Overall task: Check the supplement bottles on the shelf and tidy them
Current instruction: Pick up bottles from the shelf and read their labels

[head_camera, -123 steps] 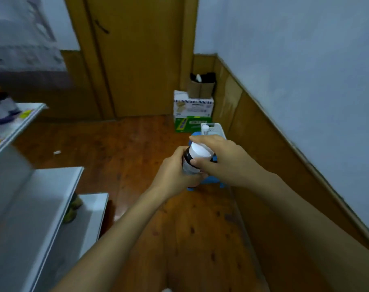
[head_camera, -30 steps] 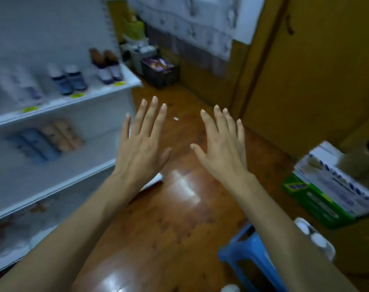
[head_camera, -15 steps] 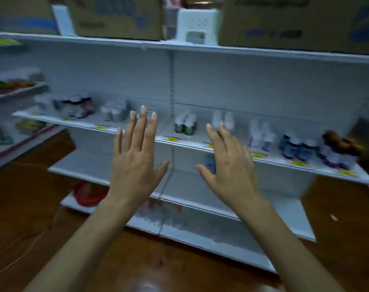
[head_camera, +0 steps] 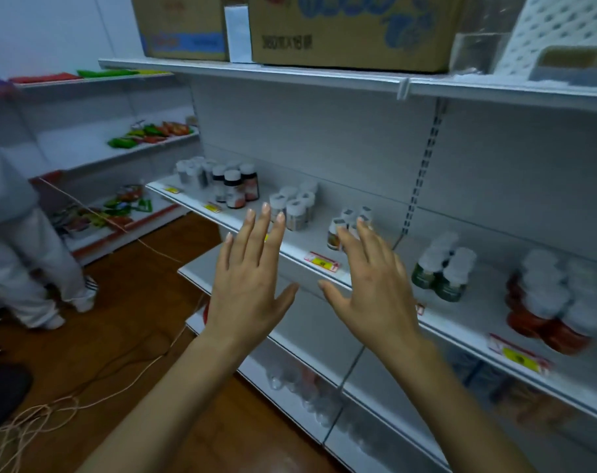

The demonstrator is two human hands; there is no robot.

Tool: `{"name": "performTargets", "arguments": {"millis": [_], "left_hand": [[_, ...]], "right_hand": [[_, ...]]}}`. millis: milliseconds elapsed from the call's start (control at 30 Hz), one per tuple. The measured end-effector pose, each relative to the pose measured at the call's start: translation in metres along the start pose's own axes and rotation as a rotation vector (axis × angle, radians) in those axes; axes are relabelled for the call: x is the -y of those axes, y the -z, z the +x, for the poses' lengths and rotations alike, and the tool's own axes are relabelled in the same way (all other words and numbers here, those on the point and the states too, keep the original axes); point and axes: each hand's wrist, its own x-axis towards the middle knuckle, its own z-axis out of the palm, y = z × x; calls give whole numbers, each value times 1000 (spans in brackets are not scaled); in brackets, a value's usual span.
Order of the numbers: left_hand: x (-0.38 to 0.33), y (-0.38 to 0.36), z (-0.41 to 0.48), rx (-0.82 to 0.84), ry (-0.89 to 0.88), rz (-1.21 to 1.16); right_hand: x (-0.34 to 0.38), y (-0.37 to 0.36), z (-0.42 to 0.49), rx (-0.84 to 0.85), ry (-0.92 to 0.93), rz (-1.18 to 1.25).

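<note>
A white shelf (head_camera: 328, 264) carries groups of supplement bottles. From left: dark bottles with white caps (head_camera: 235, 187), white-capped bottles (head_camera: 295, 204), small bottles (head_camera: 346, 224), green bottles (head_camera: 444, 269) and red bottles (head_camera: 553, 302) at the right. My left hand (head_camera: 251, 285) is raised in front of the shelf edge, fingers straight and spread, holding nothing. Beside it, my right hand (head_camera: 375, 285) is also flat and empty, its fingertips overlapping the small bottles in view.
Cardboard boxes (head_camera: 341, 29) and a white basket (head_camera: 560, 32) sit on the top shelf. A lower shelf (head_camera: 324, 397) holds blurred bottles. A person in grey (head_camera: 14, 247) stands at the left by a second shelf with colourful packets (head_camera: 147, 133). Cables (head_camera: 68, 401) lie on the wooden floor.
The view has swung left and closer to the shelf. Both hands stay raised, flat and empty; four seconds ago they held a white-capped bottle near a wall.
</note>
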Motion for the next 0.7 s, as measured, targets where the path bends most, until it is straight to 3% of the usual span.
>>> {"name": "performTargets", "arguments": {"millis": [233, 433, 700], "left_hand": [[45, -70, 51, 105, 34, -47], [95, -148, 102, 226, 1, -168], [185, -242, 201, 325, -282, -279]], "right_hand": [[-14, -72, 68, 177, 11, 107], [-28, -145, 122, 275, -107, 142], [-28, -267, 214, 135, -441, 146]]}}
